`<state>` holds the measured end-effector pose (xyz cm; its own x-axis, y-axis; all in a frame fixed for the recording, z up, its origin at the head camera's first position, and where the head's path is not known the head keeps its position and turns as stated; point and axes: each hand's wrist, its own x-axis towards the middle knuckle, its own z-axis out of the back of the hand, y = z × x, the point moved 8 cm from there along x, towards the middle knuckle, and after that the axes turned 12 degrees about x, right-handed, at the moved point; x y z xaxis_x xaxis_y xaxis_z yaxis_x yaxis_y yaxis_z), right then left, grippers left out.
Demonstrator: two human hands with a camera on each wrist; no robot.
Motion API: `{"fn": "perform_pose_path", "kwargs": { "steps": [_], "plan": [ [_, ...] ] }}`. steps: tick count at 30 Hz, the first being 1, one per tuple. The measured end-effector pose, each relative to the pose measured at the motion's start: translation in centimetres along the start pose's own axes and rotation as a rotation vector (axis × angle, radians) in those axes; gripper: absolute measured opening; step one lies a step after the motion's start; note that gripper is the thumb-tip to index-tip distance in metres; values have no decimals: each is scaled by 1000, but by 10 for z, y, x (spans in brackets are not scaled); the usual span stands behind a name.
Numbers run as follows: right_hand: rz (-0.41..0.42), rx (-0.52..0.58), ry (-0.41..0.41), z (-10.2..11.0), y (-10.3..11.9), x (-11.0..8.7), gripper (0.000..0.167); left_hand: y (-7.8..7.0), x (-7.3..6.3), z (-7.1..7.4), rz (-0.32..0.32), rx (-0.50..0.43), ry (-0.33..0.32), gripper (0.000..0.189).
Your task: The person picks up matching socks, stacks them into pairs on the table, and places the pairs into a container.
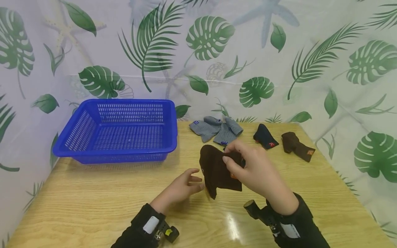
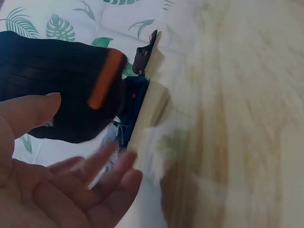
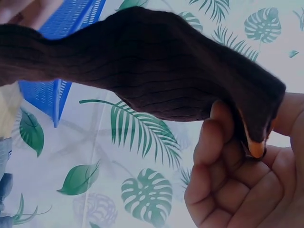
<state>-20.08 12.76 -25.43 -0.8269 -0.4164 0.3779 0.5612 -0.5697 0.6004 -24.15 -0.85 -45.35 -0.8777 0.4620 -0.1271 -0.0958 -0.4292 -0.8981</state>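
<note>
A dark brown ribbed sock (image 1: 214, 168) with an orange patch hangs above the table in front of me. My right hand (image 1: 252, 167) pinches it by the upper edge between thumb and fingers; in the right wrist view, the fingers curl at the sock's (image 3: 156, 66) orange-marked end. Beside the sock's left edge is my left hand (image 1: 180, 189), its fingers loosely bent and apart. In the left wrist view, the left thumb lies across the sock (image 2: 57, 71) in the picture, and I cannot tell whether it touches. Part of the sock is hidden behind the right hand.
A blue plastic basket (image 1: 172, 144) stands at the back left of the wooden table (image 1: 102, 203). Along the back lie grey socks (image 1: 206, 128), a black sock (image 1: 264, 137) with a red mark, and another brown sock (image 1: 298, 146). A leaf-printed cloth (image 1: 217, 72) hangs behind.
</note>
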Motion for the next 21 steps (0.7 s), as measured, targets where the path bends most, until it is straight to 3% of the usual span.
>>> {"fn": "perform_pose_path", "kwargs": {
  "steps": [11, 15, 21],
  "plan": [
    [123, 80, -37, 2, 21, -1, 10, -1, 1, -7, -46, -224, 66, 64],
    [177, 83, -79, 8, 27, -2, 14, -2, -1, -3, -40, -289, 42, 58],
    [194, 31, -174, 20, 25, -4, 15, -4, -9, 15, -53, -275, -37, 46]
  ]
}}
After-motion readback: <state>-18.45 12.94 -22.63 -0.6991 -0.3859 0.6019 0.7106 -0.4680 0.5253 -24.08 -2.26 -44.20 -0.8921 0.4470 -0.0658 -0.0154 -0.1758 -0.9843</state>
